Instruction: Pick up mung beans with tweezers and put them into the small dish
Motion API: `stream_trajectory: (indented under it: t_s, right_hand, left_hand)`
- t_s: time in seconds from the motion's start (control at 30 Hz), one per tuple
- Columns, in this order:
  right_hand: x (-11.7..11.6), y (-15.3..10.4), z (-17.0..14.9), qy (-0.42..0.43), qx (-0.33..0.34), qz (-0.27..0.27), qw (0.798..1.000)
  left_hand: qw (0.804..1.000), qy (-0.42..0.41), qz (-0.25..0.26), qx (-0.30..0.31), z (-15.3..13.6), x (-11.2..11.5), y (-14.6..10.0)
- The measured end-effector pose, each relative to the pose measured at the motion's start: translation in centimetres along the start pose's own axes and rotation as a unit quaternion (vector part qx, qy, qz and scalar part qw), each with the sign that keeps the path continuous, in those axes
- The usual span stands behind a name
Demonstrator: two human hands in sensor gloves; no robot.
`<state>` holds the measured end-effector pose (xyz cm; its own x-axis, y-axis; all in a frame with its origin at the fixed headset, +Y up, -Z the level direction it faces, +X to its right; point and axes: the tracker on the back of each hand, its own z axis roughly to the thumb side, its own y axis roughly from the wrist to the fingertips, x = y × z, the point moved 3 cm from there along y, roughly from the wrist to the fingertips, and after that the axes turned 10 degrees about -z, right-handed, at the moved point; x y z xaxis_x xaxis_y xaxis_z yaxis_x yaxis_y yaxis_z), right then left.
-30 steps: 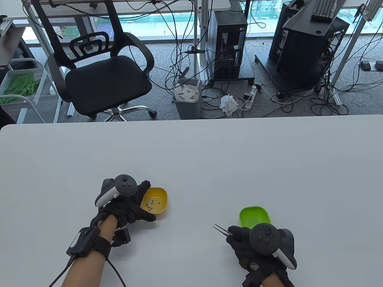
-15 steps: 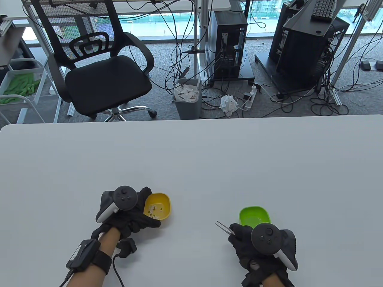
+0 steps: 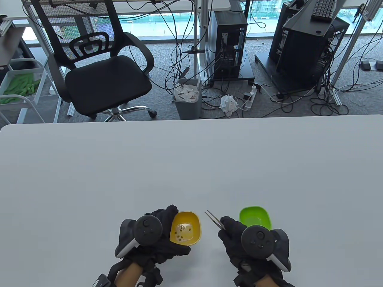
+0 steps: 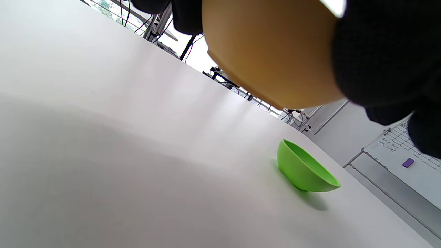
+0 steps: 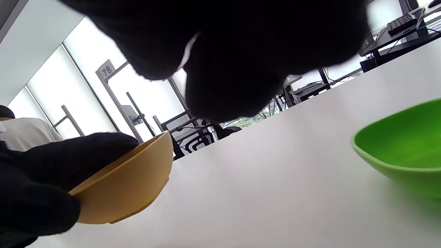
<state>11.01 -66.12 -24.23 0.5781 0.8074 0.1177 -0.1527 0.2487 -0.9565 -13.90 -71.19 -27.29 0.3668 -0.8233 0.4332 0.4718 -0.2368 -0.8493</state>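
My left hand (image 3: 163, 239) grips the yellow dish (image 3: 186, 228) by its left rim and holds it lifted off the table; several small beans lie inside. The dish's underside fills the top of the left wrist view (image 4: 272, 51) and shows at the left of the right wrist view (image 5: 127, 186). My right hand (image 3: 236, 236) holds metal tweezers (image 3: 214, 219) whose tips point up-left, just right of the yellow dish. The green dish (image 3: 255, 216) stands on the table beside my right hand, and shows in both wrist views (image 4: 305, 168) (image 5: 403, 151).
The white table (image 3: 191, 161) stretches away from the hands. Beyond its far edge are an office chair (image 3: 101, 68), a bin (image 3: 188, 97), computer towers and cables on the floor.
My left hand has carried the yellow dish right and toward me, close to the tweezers. My right hand has shifted a little left, the tweezers now pointing toward the yellow dish.
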Motion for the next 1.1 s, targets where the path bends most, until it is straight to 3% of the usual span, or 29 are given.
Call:
stream_trajectory:
  t_s: [0.37,0.57,1.1]
  right_hand:
    - [-3.7,2.9,5.7,-0.131,0.041,0.014,0.99]
    - [-5.5,2.9,6.1,-0.17,0.046,0.03,0.984]
    - [-6.3,2.9,5.9,-0.182,0.04,0.045,0.981]
  left_hand:
    - [1.0,-0.015,0.01,-0.021,-1.7,1.1,1.1]
    - [1.0,-0.007,0.01,-0.014,-1.2,1.3,1.3]
    - [1.0,0.005,0.01,-0.012,-0.8,1.6,1.3]
